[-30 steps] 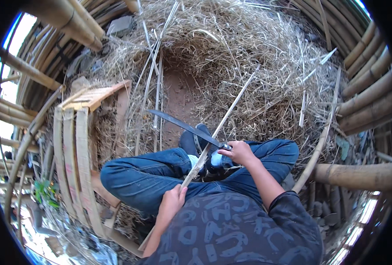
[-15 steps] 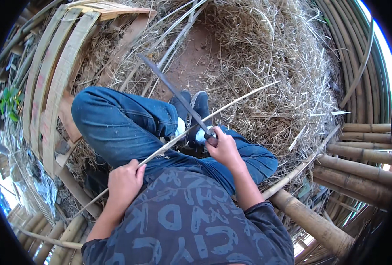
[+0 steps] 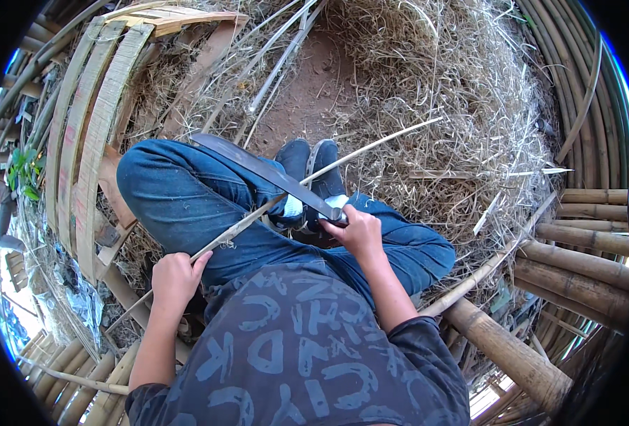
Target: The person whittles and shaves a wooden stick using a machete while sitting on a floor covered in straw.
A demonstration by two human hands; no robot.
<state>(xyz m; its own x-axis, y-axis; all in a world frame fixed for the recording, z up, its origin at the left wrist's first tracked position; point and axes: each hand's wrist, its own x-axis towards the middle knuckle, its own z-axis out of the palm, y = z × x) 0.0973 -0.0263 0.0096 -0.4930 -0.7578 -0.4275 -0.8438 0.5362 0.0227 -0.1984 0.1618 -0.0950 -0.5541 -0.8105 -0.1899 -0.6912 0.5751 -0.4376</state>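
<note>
A long, thin bamboo strip runs slantwise over my lap, from low on the left to its far tip above the shavings. My left hand grips it beside my left thigh, and its tail sticks out behind that hand. In my right hand is a machete, held by the handle, which the fingers mostly hide. The blade points up and left across my left knee, broad side showing. It crosses the strip near the middle of my lap. A small curl of shaving hangs at the strip.
Pale shavings cover the ground ahead and to the right, around bare soil. A slatted wooden frame stands at the left. Thick bamboo poles lie at the right. Long split strips lie ahead of my shoes.
My left hand has drawn the strip back toward the lower left. The machete blade has swung down and left, turning its broad side into view.
</note>
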